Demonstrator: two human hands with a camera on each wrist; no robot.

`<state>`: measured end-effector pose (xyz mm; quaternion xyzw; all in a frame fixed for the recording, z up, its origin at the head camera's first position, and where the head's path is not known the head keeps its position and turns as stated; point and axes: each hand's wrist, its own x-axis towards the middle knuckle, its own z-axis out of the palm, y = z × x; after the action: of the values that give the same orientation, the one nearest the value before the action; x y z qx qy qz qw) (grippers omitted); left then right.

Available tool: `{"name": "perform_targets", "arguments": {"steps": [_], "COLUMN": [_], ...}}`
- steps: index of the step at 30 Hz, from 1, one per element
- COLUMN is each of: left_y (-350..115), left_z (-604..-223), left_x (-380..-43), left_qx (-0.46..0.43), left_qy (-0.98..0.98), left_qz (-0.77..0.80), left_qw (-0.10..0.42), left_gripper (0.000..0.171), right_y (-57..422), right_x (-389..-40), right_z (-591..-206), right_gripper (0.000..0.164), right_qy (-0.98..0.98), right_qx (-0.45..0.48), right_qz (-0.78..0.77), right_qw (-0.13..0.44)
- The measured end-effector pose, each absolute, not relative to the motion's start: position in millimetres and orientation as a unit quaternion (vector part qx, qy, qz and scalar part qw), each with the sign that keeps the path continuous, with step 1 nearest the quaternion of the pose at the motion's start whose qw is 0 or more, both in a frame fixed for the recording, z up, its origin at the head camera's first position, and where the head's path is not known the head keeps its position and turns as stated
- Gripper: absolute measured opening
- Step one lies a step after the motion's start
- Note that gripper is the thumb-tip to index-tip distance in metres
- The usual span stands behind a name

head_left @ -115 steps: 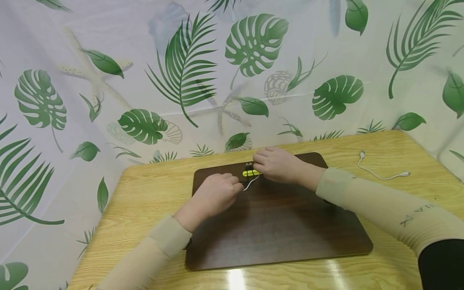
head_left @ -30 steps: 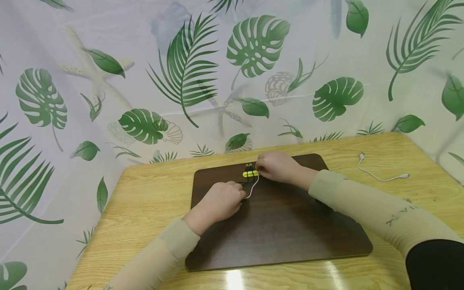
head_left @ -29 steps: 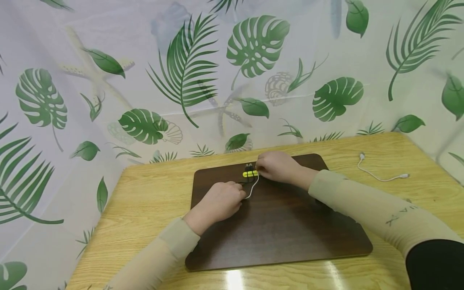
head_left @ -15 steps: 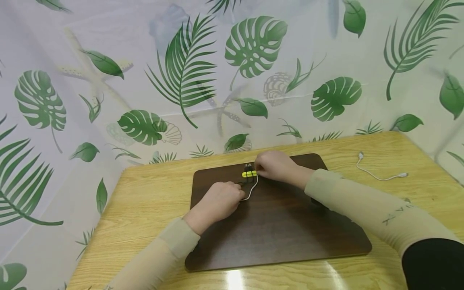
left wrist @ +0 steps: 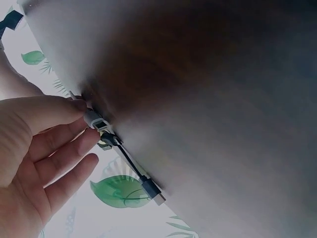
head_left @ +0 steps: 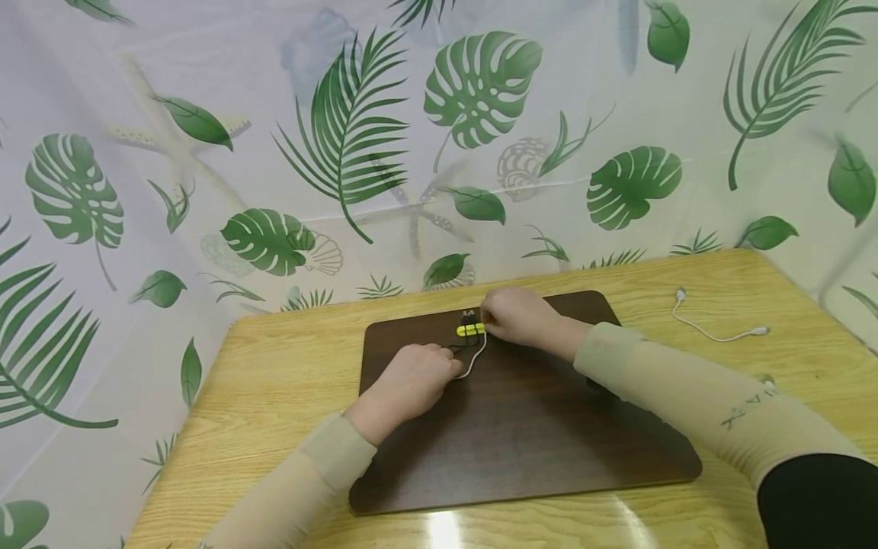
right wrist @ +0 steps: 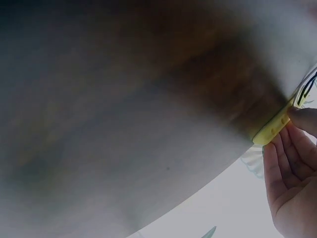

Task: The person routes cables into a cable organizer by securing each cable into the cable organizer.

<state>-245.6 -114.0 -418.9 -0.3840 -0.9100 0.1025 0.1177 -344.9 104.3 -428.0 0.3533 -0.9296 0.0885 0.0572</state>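
A yellow cable clip point(head_left: 470, 330) sits at the far edge of a dark brown wooden board point(head_left: 528, 435). Black USB cables point(head_left: 469, 317) run through it, one plug point(left wrist: 151, 190) showing in the left wrist view. My left hand point(head_left: 411, 379) pinches the light plug end point(left wrist: 95, 120) of a white USB cable point(head_left: 473, 364) between thumb and forefinger. The cable bends from there up to the clip's right end. There my right hand point(head_left: 519, 314) pinches it, thumb against the clip's slotted body point(right wrist: 275, 128); its fingertips are partly hidden in the head view.
Another short white cable point(head_left: 713, 332) lies on the light wooden table point(head_left: 274, 381), right of the board. A small light object point(head_left: 767, 381) shows beside my right sleeve. A leaf-patterned cloth point(head_left: 384, 152) hangs behind the table.
Since the first frame, my left hand has come slightly down towards me, and more white cable shows between the hands. My right hand has shifted slightly lower at the clip. The last second shows almost no movement.
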Motion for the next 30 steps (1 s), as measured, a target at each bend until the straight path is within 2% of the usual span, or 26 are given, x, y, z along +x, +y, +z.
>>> {"name": "perform_targets", "arguments": {"steps": [22,30], "left_y": [-119.4,-120.9], "left_z": [-420.9,-417.0], "left_x": [-248.5,-248.1], "left_qx": [-0.375,-0.368], "left_qy": [-0.914,-0.918], "left_qz": [0.093,0.094], "left_qw": [0.122,0.110], "left_gripper": [0.015,0.007], "right_y": [103.0,103.3], "right_x": [-341.2,-342.6], "right_z": [-426.6,-431.6], "right_gripper": [0.008,0.008], "right_qy": [-0.931,-0.931], "right_qx": [0.348,0.348], "right_qz": [0.098,0.096], "right_qw": [0.049,0.061]}}
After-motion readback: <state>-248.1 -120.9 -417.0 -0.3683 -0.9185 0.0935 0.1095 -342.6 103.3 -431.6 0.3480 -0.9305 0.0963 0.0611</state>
